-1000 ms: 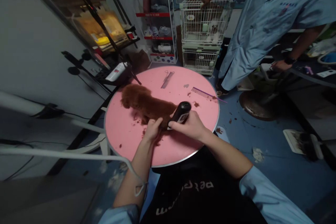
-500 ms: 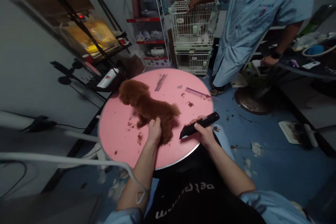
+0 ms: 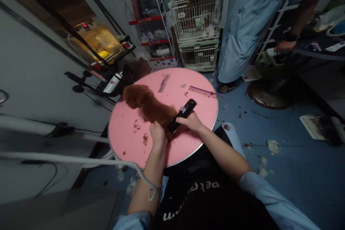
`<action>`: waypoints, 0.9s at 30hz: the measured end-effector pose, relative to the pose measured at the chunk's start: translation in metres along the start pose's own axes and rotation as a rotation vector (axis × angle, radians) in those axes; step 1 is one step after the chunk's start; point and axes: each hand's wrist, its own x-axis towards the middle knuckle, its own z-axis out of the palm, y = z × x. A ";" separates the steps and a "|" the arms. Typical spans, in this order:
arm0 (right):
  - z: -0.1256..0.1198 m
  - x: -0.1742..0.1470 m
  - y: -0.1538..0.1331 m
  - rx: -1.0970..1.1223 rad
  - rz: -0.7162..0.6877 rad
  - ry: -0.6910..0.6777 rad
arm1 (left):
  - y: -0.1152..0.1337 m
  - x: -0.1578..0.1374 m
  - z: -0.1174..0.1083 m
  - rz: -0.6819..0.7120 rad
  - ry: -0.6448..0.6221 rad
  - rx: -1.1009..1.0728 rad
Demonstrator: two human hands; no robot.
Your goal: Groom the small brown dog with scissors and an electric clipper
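A small curly brown dog (image 3: 153,106) stands on a round pink table (image 3: 188,136), its head toward the far left. My left hand (image 3: 157,134) is closed on the dog's near side, by its hind leg; the exact part gripped is hidden. In my right hand (image 3: 190,119) is a black hair clipper (image 3: 186,110), its head down against the dog's rear. Tufts of cut brown fur (image 3: 145,139) lie on the table. Beyond the dog are a purple-backed comb (image 3: 206,91), a second comb (image 3: 164,83) and a pair of scissors (image 3: 163,77).
A white bent metal arm (image 3: 88,160) crosses above my left forearm. Behind the table stand stacked wire cages (image 3: 198,25) with an animal inside, and a shelf rack (image 3: 153,32). A person in a blue coat (image 3: 245,25) rests a hand on the cage. Fur clumps litter the floor.
My right hand has carried the clipper leftward from beside the dog to its rear, tilting it more upright. My left hand keeps its hold. The view has shifted slightly.
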 end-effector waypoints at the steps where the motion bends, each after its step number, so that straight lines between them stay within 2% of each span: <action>1: -0.005 0.003 0.003 0.005 0.024 -0.064 | 0.001 -0.001 0.001 -0.016 0.015 -0.013; 3: -0.011 0.007 0.007 0.061 0.068 -0.115 | 0.001 -0.001 0.001 -0.036 0.054 -0.055; 6: -0.011 0.006 0.012 0.224 0.069 0.036 | 0.000 0.000 0.002 -0.019 0.068 -0.086; 8: -0.005 0.005 0.012 0.277 0.034 0.079 | -0.001 0.000 0.002 0.002 0.049 -0.088; 12: 0.005 0.008 0.011 0.194 -0.005 -0.058 | 0.001 -0.003 0.004 0.027 0.071 -0.101; 19: 0.005 -0.001 0.019 0.115 0.014 -0.072 | 0.009 -0.007 0.011 0.050 0.120 -0.180; 22: 0.000 -0.014 0.027 0.064 0.081 -0.070 | 0.008 -0.004 0.011 0.034 0.125 -0.130; 24: -0.006 -0.021 0.028 0.078 0.118 0.006 | 0.003 0.000 0.009 0.029 0.102 -0.111; 27: -0.012 -0.027 0.019 0.165 0.069 0.288 | -0.003 0.005 0.007 0.036 0.086 -0.095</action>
